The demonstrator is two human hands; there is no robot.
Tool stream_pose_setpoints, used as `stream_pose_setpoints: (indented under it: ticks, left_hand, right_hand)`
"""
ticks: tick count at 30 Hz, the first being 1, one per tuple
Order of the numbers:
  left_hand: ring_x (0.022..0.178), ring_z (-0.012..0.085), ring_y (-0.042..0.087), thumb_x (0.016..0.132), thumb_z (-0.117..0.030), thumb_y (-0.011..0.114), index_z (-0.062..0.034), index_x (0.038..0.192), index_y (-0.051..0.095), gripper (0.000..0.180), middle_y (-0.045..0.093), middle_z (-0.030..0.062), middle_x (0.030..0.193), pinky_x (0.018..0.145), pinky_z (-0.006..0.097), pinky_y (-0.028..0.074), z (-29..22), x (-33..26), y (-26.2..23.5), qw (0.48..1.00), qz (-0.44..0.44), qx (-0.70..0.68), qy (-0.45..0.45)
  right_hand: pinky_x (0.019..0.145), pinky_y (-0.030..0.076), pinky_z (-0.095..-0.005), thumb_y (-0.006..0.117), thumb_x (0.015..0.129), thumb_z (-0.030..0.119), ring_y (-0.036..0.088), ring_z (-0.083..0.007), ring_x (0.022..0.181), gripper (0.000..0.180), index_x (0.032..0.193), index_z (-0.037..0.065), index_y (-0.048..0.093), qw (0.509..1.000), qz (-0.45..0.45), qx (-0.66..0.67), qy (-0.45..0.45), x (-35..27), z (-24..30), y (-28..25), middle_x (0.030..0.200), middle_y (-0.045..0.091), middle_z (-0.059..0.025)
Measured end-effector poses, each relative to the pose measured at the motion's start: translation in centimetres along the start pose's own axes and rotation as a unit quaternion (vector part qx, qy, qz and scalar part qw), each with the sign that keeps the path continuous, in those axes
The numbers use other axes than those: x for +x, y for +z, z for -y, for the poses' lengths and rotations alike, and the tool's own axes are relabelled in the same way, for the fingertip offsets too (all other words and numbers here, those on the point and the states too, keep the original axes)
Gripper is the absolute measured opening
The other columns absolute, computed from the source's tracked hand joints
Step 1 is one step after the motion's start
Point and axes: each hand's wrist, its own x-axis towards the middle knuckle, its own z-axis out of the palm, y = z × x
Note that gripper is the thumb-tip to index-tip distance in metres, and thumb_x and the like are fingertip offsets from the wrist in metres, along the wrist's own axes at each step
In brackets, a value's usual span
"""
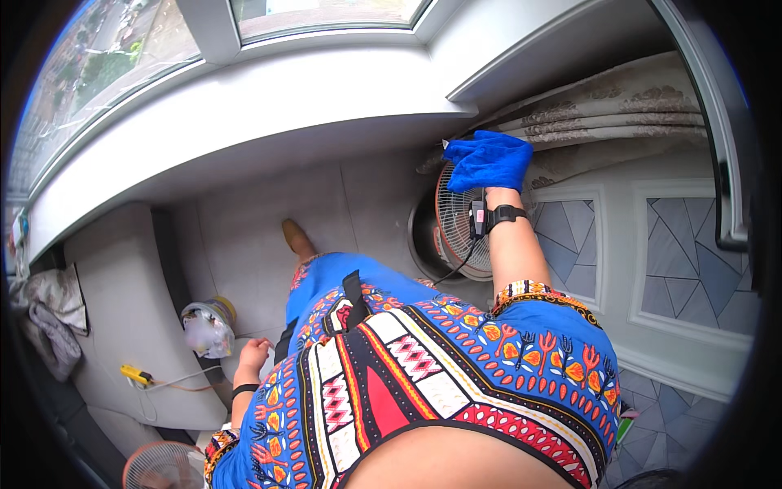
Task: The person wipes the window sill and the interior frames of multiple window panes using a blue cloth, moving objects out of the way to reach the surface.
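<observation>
A bright blue cloth (pixel 489 160) covers most of my right hand (pixel 503 196), whose fingers are hidden under its folds. This arm reaches out ahead and to the right, over the wire cage of a fan (pixel 456 213) with an orange rim. A black band with a small boxy device (pixel 478 218) sits at the right wrist, and a dark cable runs down from it. At my left side hangs my left hand (pixel 254 354), fingers curled in, nothing visible in them. It is nearest to a small bucket (pixel 208 332) with a clear plastic bag in it.
A white windowsill (pixel 326 94) curves across the front under the windows. To the right are a patterned curtain (pixel 627 106) and a white-framed door panel (pixel 623 269). A grey sofa (pixel 122 293) stands left, with a yellow power strip (pixel 136 375). A second fan (pixel 163 466) is at lower left.
</observation>
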Motion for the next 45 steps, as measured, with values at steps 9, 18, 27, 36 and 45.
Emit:
stream_pose_setpoints:
  ticks: [9, 18, 27, 36, 45]
  left_hand:
    - [0.087, 0.014, 0.065, 0.1, -0.02, 0.054, -0.0018, 0.126, 0.057, 0.031, 0.067, 0.0069, 0.102, 0.078, 0.027, 0.052, -10.4, 3.2, -6.4, 0.902, -0.121, -0.377, 0.171]
    - [0.093, 0.0262, 0.069, 0.093, -0.03, 0.06, -0.0042, 0.119, 0.064, 0.037, 0.071, 0.0154, 0.1, 0.087, 0.035, 0.052, -10.9, 3.8, -3.6, 0.978, -0.083, -0.039, 0.186]
    - [0.107, 0.0327, 0.065, 0.092, -0.032, 0.059, -0.0059, 0.12, 0.065, 0.039, 0.069, 0.0188, 0.109, 0.094, 0.039, 0.049, -10.5, 5.5, -2.6, 0.978, -0.084, -0.008, 0.19]
    - [0.086, 0.0256, 0.066, 0.092, -0.009, 0.059, -0.0078, 0.112, 0.067, 0.022, 0.067, 0.0112, 0.092, 0.078, 0.034, 0.053, -17.6, -1.4, -11.7, 0.82, -0.356, -0.061, 0.445]
    - [0.077, 0.0123, 0.062, 0.096, -0.007, 0.056, -0.0029, 0.115, 0.066, 0.022, 0.065, 0.0057, 0.091, 0.074, 0.026, 0.053, -22.1, -2.0, -13.0, 0.821, -0.285, -0.202, 0.451]
  right_hand:
    - [0.09, 0.049, -0.0486, 0.036, 0.095, 0.046, 0.059, -0.0398, 0.095, 0.051, 0.101, 0.001, 0.06, 0.985, 0.042, -0.106, -0.129, 9.3, 5.4, -5.4, 0.109, 0.062, -0.0292]
    - [0.111, 0.036, -0.0412, 0.069, 0.086, 0.035, 0.04, -0.0349, 0.137, 0.082, 0.15, 0.004, 0.029, 0.896, -0.125, -0.301, -0.3, 10.3, 1.8, -5.9, 0.152, 0.037, -0.0186]
    - [0.08, 0.055, -0.0429, 0.054, 0.095, 0.025, 0.065, -0.0362, 0.099, 0.037, 0.122, 0.0, 0.052, 0.507, -0.226, -0.822, -0.125, 2.3, -5.7, 3.5, 0.111, 0.063, -0.0221]
    - [0.058, 0.044, -0.0344, 0.055, 0.084, 0.011, 0.056, -0.0192, 0.064, 0.014, 0.07, 0.011, 0.056, -0.238, -0.254, -0.884, -0.311, -1.6, -6.8, 13.6, 0.069, 0.056, -0.0053]
    - [0.091, 0.048, -0.0442, 0.051, 0.09, 0.023, 0.064, -0.0377, 0.1, 0.027, 0.095, 0.006, 0.072, 0.428, -0.121, -0.807, -0.388, 6.6, 4.0, 11.8, 0.108, 0.068, -0.0245]
